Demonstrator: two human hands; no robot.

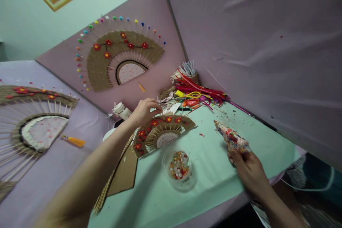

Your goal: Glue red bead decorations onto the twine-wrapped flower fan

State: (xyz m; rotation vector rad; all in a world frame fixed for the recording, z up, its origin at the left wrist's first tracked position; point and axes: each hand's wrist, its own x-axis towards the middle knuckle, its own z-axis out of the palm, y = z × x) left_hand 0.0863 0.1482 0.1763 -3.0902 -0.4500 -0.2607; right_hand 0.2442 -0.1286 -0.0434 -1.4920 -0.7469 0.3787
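Note:
My left hand (144, 111) reaches across the mint-green table (213, 174), its fingers curled at the top edge of a small burlap fan (162, 131) with red flowers and wooden sticks. What the fingers pinch is hidden. My right hand (247, 167) is closed on a glue gun (232, 138) wrapped in flowered paper, nozzle pointing up and left toward the fan. A clear round tub of coloured beads (179, 165) sits between the two hands.
A brown cardboard piece (124, 174) lies under the fan's sticks. A white bottle (122, 110) stands behind my left hand. Pipe cleaners and scraps (200, 94) are piled in the corner. Larger finished fans hang on the pink panel (120, 57) and at the left (32, 121).

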